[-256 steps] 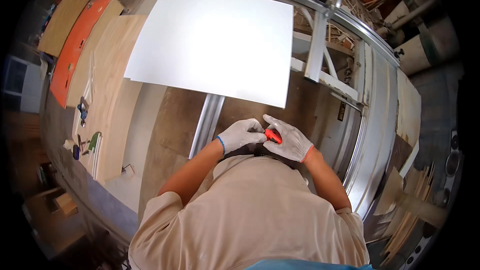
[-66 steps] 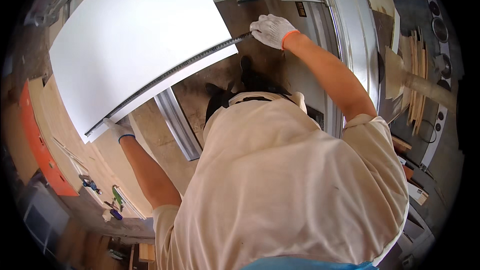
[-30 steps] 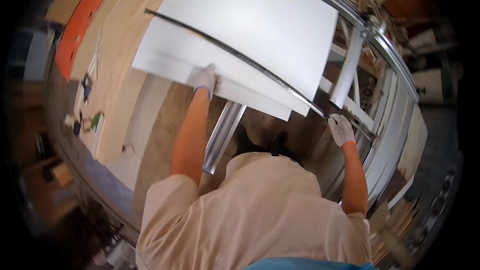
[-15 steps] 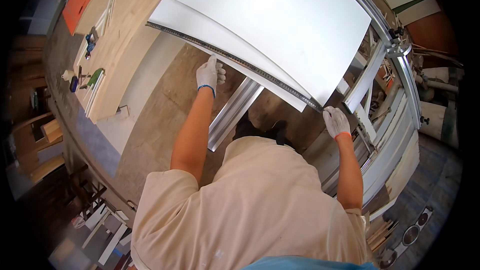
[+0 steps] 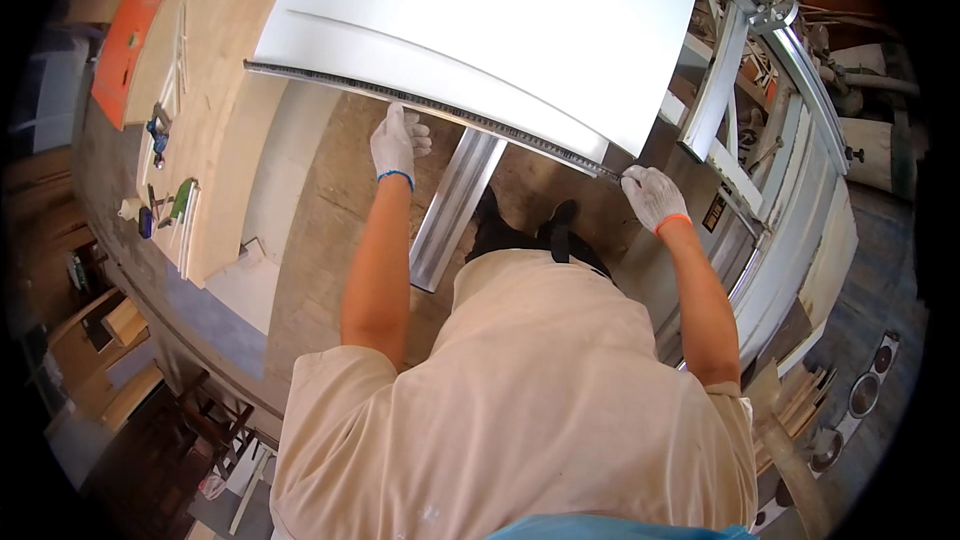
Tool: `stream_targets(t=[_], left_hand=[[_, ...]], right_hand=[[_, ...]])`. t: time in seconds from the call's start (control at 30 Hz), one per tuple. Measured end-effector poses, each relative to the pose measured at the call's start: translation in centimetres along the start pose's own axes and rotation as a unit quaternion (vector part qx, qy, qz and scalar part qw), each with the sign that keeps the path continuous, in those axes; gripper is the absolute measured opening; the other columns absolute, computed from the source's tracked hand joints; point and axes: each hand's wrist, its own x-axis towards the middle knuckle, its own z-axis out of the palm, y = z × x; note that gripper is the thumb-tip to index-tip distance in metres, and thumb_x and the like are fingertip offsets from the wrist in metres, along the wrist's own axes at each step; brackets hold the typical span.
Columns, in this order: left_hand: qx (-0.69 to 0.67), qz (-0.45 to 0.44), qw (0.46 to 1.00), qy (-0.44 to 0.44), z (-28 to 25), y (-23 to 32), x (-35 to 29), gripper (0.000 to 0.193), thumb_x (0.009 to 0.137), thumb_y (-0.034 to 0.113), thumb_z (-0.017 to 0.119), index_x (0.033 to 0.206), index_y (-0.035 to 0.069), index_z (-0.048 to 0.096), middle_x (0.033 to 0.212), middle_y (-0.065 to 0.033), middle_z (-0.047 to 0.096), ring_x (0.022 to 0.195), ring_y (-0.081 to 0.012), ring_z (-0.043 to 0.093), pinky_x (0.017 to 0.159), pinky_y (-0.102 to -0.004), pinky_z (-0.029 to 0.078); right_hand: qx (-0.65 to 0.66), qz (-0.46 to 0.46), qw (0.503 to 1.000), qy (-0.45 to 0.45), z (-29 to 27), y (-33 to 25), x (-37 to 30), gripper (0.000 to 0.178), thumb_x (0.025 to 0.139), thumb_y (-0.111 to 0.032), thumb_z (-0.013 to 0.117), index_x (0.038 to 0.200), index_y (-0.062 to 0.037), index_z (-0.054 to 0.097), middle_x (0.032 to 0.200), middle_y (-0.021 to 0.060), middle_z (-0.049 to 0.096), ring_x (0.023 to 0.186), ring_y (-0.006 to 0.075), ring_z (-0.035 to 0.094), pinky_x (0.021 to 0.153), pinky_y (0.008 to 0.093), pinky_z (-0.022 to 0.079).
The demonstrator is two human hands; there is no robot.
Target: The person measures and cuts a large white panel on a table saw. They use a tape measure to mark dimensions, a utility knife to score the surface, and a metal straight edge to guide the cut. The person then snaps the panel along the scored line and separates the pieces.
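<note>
A large white panel (image 5: 500, 0) lies before me, with a narrow white strip (image 5: 350, 45) along its near side. Over that near edge stretches a dark measuring tape (image 5: 490, 124) with fine markings. My right hand (image 5: 655, 198), in a pale glove with an orange cuff, is closed around the tape's right end; a tape case, if any, is hidden in it. Close below the edge, left of centre, my left hand (image 5: 402, 145), gloved with a blue cuff, has loosely spread fingers. Its thumb points up at the edge, and it holds nothing visible.
Light wood boards (image 5: 230, 90) are stacked at the left, with small tools (image 5: 158, 140) on them. A metal rail (image 5: 455, 210) runs beneath the panel. The right side has a silver metal frame (image 5: 800, 70) and a machine table (image 5: 790, 210). Wood scraps lie beyond it.
The panel and tape appear shifted left in view, the tape lying at a flatter slant. Both hands appear slightly left and the right hand higher. The right hand still grips the tape's end.
</note>
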Motion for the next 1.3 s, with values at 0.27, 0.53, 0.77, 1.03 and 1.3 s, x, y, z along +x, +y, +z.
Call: stream_targets(t=[0.27,0.53,0.77,1.03,1.3], left_hand=[[0.018,-0.007,1.000,-0.013,-0.8,-1.6,-0.4,0.059,0.111,0.053,0.053,0.109,-0.004,0.069,0.078,-0.0123,0.071,0.056,-0.0192,0.065,0.052,-0.0334,0.054],[0.021,-0.015,0.998,-0.049,-0.4,-4.4,-1.7,0.058,0.110,0.050,0.056,0.113,-0.007,0.068,0.084,-0.0113,0.071,0.067,-0.0161,0.065,0.061,-0.0346,0.054],[0.123,0.042,0.990,-0.053,-0.2,-5.7,-3.6,0.054,0.108,0.051,0.061,0.118,-0.001,0.072,0.094,-0.0057,0.073,0.077,-0.0127,0.065,0.071,-0.0292,0.051],[0.175,0.069,0.980,-0.060,0.5,-5.5,-3.5,0.056,0.109,0.052,0.059,0.119,-0.001,0.072,0.095,-0.0061,0.073,0.082,-0.0130,0.065,0.074,-0.0300,0.052],[0.137,0.190,0.971,-0.054,4.6,-6.2,-4.3,0.067,0.113,0.051,0.053,0.132,-0.011,0.068,0.124,-0.0178,0.075,0.116,-0.0260,0.067,0.107,-0.0356,0.049]], right_hand=[[0.006,0.001,1.000,0.027,0.8,-0.7,0.3,0.038,0.108,-0.035,0.048,0.116,-0.0097,0.075,0.115,0.0225,0.074,0.116,0.0399,0.069,0.107,0.0494,0.053],[-0.064,-0.025,0.996,0.061,3.3,4.4,0.4,0.031,0.109,-0.035,0.047,0.117,-0.0160,0.071,0.121,0.0153,0.073,0.121,0.0389,0.067,0.108,0.0484,0.054],[-0.024,0.062,0.993,0.094,2.5,3.0,-1.5,0.033,0.107,-0.035,0.051,0.117,-0.0183,0.077,0.119,0.0175,0.074,0.113,0.0389,0.072,0.101,0.0497,0.059],[-0.022,0.076,0.992,0.093,2.7,2.8,-2.3,0.033,0.108,-0.036,0.050,0.118,-0.0189,0.076,0.121,0.0159,0.074,0.116,0.0368,0.071,0.100,0.0494,0.059],[-0.029,0.066,0.989,0.129,3.6,3.1,-2.3,0.030,0.107,-0.035,0.053,0.115,-0.0192,0.076,0.116,0.0138,0.075,0.112,0.0359,0.072,0.096,0.0484,0.061]])
